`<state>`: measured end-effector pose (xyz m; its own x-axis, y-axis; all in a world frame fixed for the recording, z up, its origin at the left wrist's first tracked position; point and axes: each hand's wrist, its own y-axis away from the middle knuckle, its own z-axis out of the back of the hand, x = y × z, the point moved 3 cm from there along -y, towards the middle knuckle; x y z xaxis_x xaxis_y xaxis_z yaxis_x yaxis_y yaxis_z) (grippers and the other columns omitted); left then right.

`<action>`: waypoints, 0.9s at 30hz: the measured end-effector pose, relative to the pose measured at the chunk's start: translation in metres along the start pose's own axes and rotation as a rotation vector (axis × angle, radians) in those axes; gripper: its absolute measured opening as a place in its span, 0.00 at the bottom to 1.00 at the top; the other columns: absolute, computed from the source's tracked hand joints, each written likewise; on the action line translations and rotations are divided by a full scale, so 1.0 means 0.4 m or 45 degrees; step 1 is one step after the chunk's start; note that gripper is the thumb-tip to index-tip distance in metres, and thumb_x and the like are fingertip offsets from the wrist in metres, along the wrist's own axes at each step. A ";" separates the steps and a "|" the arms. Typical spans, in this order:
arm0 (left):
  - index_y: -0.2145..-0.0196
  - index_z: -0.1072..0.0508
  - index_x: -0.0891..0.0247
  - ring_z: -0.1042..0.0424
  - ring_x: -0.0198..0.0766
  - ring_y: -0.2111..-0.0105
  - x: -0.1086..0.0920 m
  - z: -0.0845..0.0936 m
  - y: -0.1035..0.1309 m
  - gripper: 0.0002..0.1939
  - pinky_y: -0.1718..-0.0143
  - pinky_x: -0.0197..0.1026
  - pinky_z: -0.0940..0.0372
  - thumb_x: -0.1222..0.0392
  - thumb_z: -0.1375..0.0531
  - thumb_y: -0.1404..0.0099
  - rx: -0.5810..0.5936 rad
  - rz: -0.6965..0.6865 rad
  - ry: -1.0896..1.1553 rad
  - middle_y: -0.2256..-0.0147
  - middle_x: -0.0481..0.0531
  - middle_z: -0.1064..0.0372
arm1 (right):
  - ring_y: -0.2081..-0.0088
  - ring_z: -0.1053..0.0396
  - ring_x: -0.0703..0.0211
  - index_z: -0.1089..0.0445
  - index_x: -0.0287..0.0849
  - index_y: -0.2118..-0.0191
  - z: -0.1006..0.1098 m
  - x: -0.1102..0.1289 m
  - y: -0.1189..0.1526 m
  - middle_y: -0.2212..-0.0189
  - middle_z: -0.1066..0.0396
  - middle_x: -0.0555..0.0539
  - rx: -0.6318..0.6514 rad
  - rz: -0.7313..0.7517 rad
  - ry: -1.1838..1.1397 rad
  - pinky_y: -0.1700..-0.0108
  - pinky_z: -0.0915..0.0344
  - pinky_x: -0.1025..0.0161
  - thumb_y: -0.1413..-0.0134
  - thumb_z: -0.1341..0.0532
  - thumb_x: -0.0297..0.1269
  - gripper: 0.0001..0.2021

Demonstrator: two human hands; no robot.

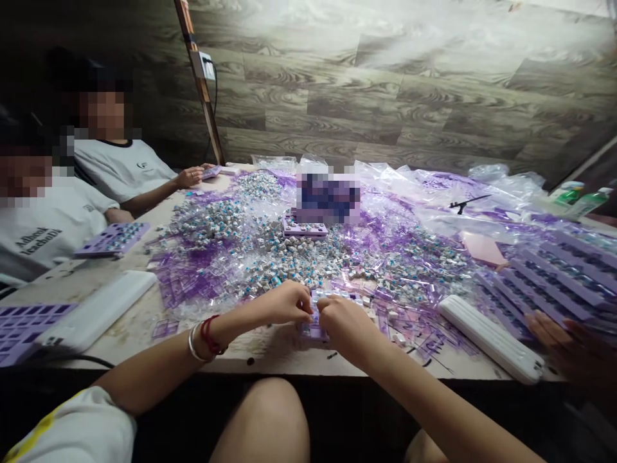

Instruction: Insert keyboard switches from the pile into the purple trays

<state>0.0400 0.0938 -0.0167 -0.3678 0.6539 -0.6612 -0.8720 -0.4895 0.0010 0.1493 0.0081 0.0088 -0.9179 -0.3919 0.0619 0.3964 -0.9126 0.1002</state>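
In front of me at the table's near edge lies a small purple plastic tray [313, 331], with clear and whitish pieces along its far side. My left hand [284, 303], with a red cord and a pale bangle at its wrist, has its fingers pinched together at the tray's left part. From the right, my right hand [344, 325] reaches over the same tray, fingers curled in close to the left fingertips. Anything between the fingers of either hand is too small or hidden to make out. Beyond them spreads a heap of small white-and-blue pieces [299, 260].
Purple clear plastic parts [187, 280] lie around the heap. White bar-shaped cases [491, 337] flank me left and right. Stacked purple trays [554, 276] stand at right beside another person's hand [554, 334]. Two people sit at left; a purple tray [113, 239] lies before one.
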 end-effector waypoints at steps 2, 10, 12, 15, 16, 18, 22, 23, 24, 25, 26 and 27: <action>0.76 0.22 0.66 0.32 0.33 0.73 -0.001 0.002 0.005 0.05 0.71 0.32 0.41 0.69 0.39 0.47 0.030 -0.069 0.026 0.75 0.48 0.31 | 0.61 0.32 0.54 0.24 0.38 0.66 -0.005 0.013 0.015 0.67 0.28 0.42 0.003 -0.019 0.047 0.66 0.40 0.65 0.49 0.44 0.18 0.13; 0.73 0.20 0.66 0.33 0.31 0.74 0.000 0.015 0.008 0.06 0.72 0.31 0.42 0.71 0.37 0.49 0.071 -0.050 0.003 0.74 0.47 0.33 | 0.57 0.34 0.51 0.25 0.35 0.61 -0.018 0.041 0.054 0.60 0.30 0.40 0.017 -0.088 0.072 0.58 0.36 0.61 0.48 0.47 0.17 0.16; 0.72 0.20 0.66 0.34 0.30 0.75 -0.001 0.014 0.009 0.07 0.73 0.30 0.43 0.72 0.37 0.49 0.070 -0.054 -0.027 0.75 0.47 0.34 | 0.56 0.35 0.50 0.25 0.34 0.60 -0.021 0.043 0.054 0.59 0.31 0.39 0.018 -0.096 0.068 0.57 0.36 0.60 0.48 0.48 0.18 0.16; 0.72 0.20 0.65 0.35 0.30 0.75 -0.001 0.012 0.013 0.09 0.74 0.30 0.44 0.73 0.38 0.50 0.052 -0.072 -0.049 0.76 0.46 0.34 | 0.56 0.35 0.49 0.26 0.33 0.58 -0.027 0.049 0.052 0.59 0.31 0.38 -0.011 -0.094 0.087 0.58 0.35 0.58 0.47 0.49 0.18 0.17; 0.72 0.20 0.65 0.35 0.30 0.75 0.001 0.012 0.013 0.09 0.74 0.30 0.44 0.73 0.38 0.50 0.044 -0.076 -0.050 0.76 0.46 0.34 | 0.57 0.35 0.49 0.26 0.33 0.58 -0.029 0.051 0.051 0.59 0.31 0.38 -0.026 -0.092 0.092 0.58 0.35 0.58 0.47 0.49 0.19 0.17; 0.73 0.20 0.64 0.35 0.30 0.76 0.003 0.014 0.009 0.09 0.75 0.30 0.44 0.73 0.38 0.51 0.062 -0.072 -0.046 0.77 0.46 0.33 | 0.57 0.35 0.49 0.26 0.34 0.58 -0.030 0.054 0.051 0.60 0.31 0.38 -0.048 -0.093 0.089 0.59 0.35 0.58 0.47 0.49 0.19 0.17; 0.74 0.20 0.63 0.34 0.30 0.77 0.004 0.029 -0.024 0.07 0.77 0.29 0.45 0.71 0.37 0.51 0.268 -0.039 -0.063 0.78 0.45 0.30 | 0.56 0.35 0.50 0.25 0.35 0.60 -0.027 0.051 0.049 0.60 0.31 0.39 -0.011 -0.118 0.045 0.57 0.36 0.59 0.49 0.48 0.19 0.17; 0.73 0.20 0.62 0.34 0.30 0.77 0.004 0.037 -0.039 0.07 0.77 0.29 0.45 0.70 0.37 0.51 0.313 -0.030 -0.081 0.78 0.45 0.28 | 0.56 0.35 0.50 0.24 0.35 0.61 -0.026 0.049 0.048 0.60 0.31 0.40 -0.004 -0.121 0.029 0.57 0.37 0.60 0.49 0.48 0.19 0.17; 0.72 0.20 0.62 0.33 0.30 0.77 0.005 0.048 -0.057 0.08 0.77 0.29 0.45 0.69 0.37 0.50 0.326 -0.011 -0.102 0.78 0.45 0.27 | 0.56 0.35 0.50 0.24 0.35 0.62 -0.025 0.048 0.046 0.60 0.31 0.40 -0.006 -0.127 0.017 0.57 0.37 0.60 0.50 0.47 0.19 0.16; 0.72 0.20 0.62 0.32 0.31 0.77 0.007 0.062 -0.077 0.08 0.76 0.29 0.44 0.69 0.38 0.49 0.282 0.020 -0.123 0.77 0.46 0.26 | 0.56 0.35 0.50 0.24 0.35 0.64 -0.025 0.048 0.044 0.61 0.31 0.40 -0.014 -0.136 0.010 0.58 0.37 0.61 0.50 0.47 0.19 0.16; 0.71 0.19 0.63 0.31 0.32 0.75 0.012 0.080 -0.097 0.08 0.75 0.29 0.43 0.69 0.38 0.49 0.188 0.073 -0.144 0.76 0.46 0.25 | 0.57 0.35 0.50 0.23 0.35 0.65 -0.027 0.048 0.042 0.62 0.31 0.40 -0.025 -0.145 0.009 0.58 0.37 0.61 0.50 0.47 0.19 0.15; 0.70 0.19 0.64 0.30 0.33 0.74 0.020 0.101 -0.115 0.09 0.74 0.29 0.42 0.69 0.39 0.48 0.051 0.137 -0.167 0.75 0.48 0.25 | 0.57 0.35 0.49 0.23 0.35 0.66 -0.031 0.049 0.040 0.63 0.31 0.39 -0.033 -0.151 0.014 0.59 0.37 0.60 0.50 0.47 0.19 0.15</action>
<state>0.0641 0.1446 0.0082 -0.4964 0.6697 -0.5523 -0.8365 -0.5391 0.0981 0.1374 -0.0156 -0.0005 -0.9584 -0.2824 0.0402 0.2848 -0.9552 0.0802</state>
